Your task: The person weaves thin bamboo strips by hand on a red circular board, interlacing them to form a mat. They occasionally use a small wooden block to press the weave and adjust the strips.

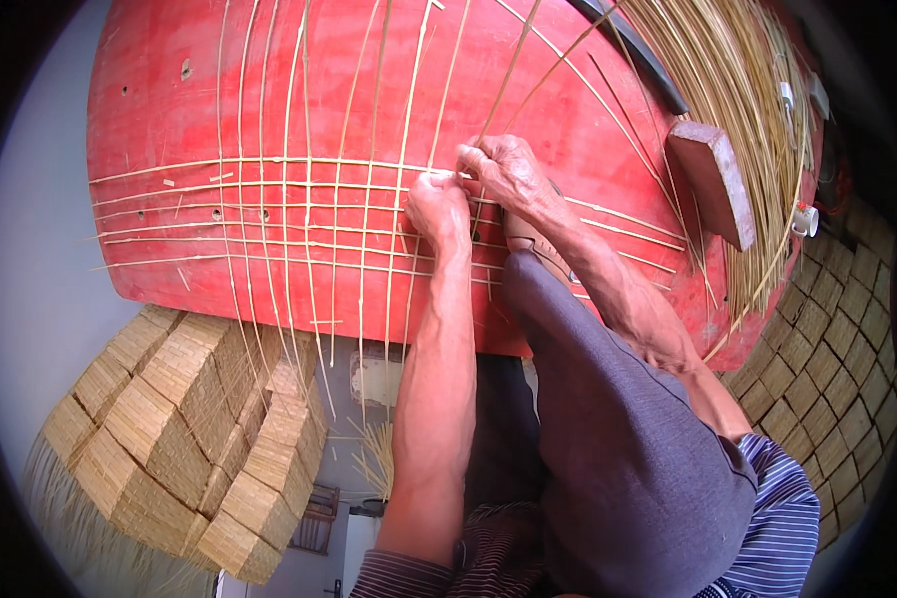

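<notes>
An open lattice of thin bamboo strips (310, 185) lies across a red board (159, 110), long strips crossing sideways ones. My left hand (439, 209) is closed at the upper sideways strips, its fingertips pinching a strip at a crossing. Just right of it and almost touching, my right hand (508, 171) pinches an upright bamboo strip (513, 75) that runs up past the top of the picture. The fingers hide the exact crossing between them. Below my right hand, a brown shoe (524, 231) rests on the board over some strips, under my bent, trousered knee (608, 369).
At the upper right lie a thick bundle of loose strips (713, 70), a black bar (640, 60) and a reddish-brown block (713, 184). A white cup (805, 219) is beyond them. Stacks of woven, straw-coloured pieces (179, 429) stand lower left; a similar stack (837, 339) is at right.
</notes>
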### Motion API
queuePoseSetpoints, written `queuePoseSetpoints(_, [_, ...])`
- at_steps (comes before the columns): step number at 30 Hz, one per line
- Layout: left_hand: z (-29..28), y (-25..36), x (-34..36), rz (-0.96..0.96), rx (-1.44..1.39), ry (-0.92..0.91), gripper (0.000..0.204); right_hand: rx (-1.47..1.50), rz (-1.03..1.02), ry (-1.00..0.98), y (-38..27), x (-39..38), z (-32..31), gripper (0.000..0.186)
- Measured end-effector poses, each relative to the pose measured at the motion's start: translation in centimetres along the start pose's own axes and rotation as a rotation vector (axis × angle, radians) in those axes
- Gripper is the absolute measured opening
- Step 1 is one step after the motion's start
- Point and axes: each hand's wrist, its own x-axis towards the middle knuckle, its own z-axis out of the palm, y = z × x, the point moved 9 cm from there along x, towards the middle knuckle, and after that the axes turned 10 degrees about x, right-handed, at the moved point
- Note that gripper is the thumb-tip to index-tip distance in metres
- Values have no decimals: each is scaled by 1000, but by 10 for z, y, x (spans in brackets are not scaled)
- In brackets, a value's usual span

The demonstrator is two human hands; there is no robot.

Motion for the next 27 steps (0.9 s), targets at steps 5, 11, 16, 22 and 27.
queuePoseSetpoints(5, [6,-3,-2,-68,-77,-42,14,203,56,-21,15,7,-7,32])
queuePoseSetpoints(11, [18,-1,-7,-183,-224,-155,15,-37,-24,352,68,29,-134,44])
queuePoseSetpoints(16, [1,-2,-10,-179,-207,-124,18,-704,-240,625,9,19,-217,37])
queuePoseSetpoints(22, [4,-2,-8,-105,-113,-97,22,-448,-105,255,40,-36,-117,18])
queuePoseSetpoints(27, [3,0,-10,-97,-103,-79,21,-452,-78,253,62,-62,-101,14])
